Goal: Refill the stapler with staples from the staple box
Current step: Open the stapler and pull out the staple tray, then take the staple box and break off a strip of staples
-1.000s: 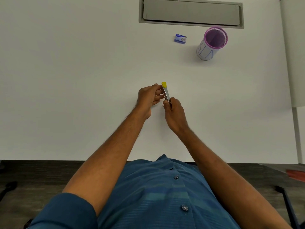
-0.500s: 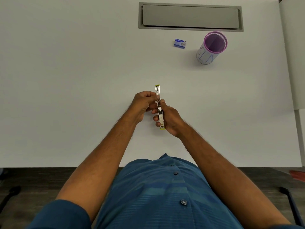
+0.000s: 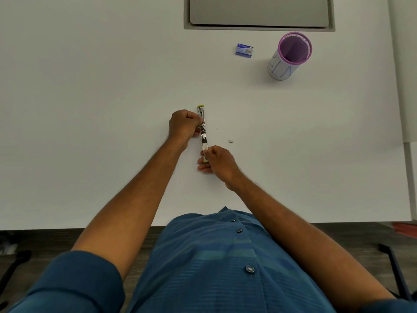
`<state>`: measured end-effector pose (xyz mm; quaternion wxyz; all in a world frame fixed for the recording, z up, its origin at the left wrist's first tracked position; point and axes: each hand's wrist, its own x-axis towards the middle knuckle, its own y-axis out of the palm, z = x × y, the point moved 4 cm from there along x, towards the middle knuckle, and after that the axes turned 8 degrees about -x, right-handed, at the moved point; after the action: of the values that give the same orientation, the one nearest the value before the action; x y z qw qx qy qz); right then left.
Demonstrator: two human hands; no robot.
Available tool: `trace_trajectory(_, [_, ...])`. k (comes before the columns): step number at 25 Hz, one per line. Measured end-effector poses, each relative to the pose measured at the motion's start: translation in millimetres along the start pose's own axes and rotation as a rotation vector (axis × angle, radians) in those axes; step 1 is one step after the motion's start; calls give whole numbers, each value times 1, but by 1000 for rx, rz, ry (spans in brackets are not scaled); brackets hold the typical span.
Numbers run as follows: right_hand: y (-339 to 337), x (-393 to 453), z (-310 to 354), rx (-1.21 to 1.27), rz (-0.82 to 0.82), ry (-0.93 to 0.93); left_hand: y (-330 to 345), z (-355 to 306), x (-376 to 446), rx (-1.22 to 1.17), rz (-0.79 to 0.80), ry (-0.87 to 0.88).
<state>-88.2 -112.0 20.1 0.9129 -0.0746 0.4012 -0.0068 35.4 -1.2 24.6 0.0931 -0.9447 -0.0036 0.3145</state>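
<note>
White and matte, the table (image 3: 90, 109) runs smooth to a grey recessed cable hatch (image 3: 259, 12) at its far edge. At the middle lies the stapler (image 3: 203, 134), swung fully open into one long thin strip of shiny metal with yellow-green plastic tips at both ends. The left hand (image 3: 184, 126) is curled, its fingertips pinching the strip near the hinge on the far half. The right hand (image 3: 216, 161) pinches the near end between thumb and fingers. Well apart, toward the far right, the staple box (image 3: 244, 50) rests flat, a small blue-and-white cardboard rectangle. Just beside it on the right stands a cylindrical mesh pen cup (image 3: 290, 56) with a purple rim and pale wall. A tiny silvery block (image 3: 231, 140) sits on the bare surface right of the stapler; what it is cannot be told.
</note>
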Motion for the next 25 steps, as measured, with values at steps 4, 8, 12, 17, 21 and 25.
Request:
trace_trajectory(4, [-4, 2, 2, -222, -92, -44, 4, -4, 0, 142, -36, 74])
trace_trajectory(8, [-8, 2, 2, -524, -172, -136, 7, -4, 1, 195, -46, 95])
trace_trajectory(12, [-11, 7, -1, -771, -241, -166, 7, -4, 2, 193, -60, 82])
trace_trajectory(17, [-15, 1, 0, -739, -207, -175, 7, -2, 3, 172, -69, 68])
trace_trajectory(21, [-15, -1, -2, -735, -194, -203, 8, 0, 5, 167, -71, 61])
trace_trajectory(25, [-15, -1, -2, -710, -181, -206, 7, 2, 5, 142, -63, 66])
